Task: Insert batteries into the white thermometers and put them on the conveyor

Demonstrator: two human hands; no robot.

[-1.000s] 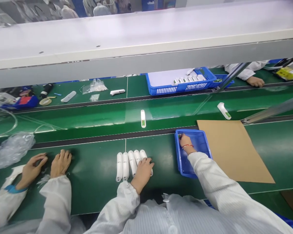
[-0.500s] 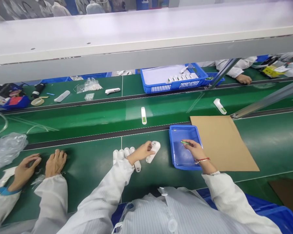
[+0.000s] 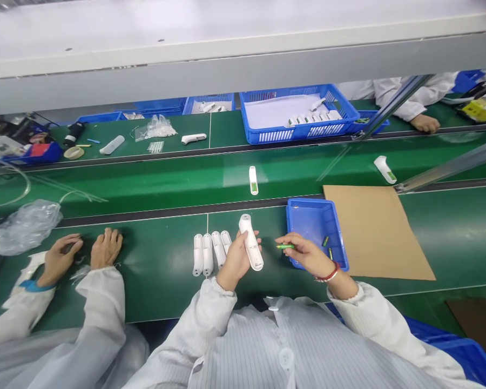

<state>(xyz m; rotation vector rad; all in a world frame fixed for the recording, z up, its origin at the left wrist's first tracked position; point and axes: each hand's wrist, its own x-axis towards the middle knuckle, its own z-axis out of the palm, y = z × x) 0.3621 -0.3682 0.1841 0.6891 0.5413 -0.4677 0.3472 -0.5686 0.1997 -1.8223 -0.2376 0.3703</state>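
1. left hand (image 3: 234, 258) wrapped round a white casing (image 3: 251, 243), thumb on the near side, fingertips showing past the far edge. right hand (image 3: 311, 257) pinching a green cell (image 3: 284, 246) between thumb and fingers, one end poking out toward the casing.
2. casing is raised in front of the chest, slightly tilted, recessed side up as far as i can tell. cell and casing apart, a small gap between. detail in the recess too small to read.
3. good practice, my judgement: grip the casing by its sides, fingers clear of the recess, so the inside stays visible.
4. hold the cell lightly, both ends in sight; check which end is which before bringing it close. a smooth, round cell could roll from a loose pinch.
5. work close to the blue bin (image 3: 305, 221), where two loose cells (image 3: 326, 241) lie.
6. mind the left elbow: four casings (image 3: 207, 254) stand side by side near that hand, easily knocked askew.
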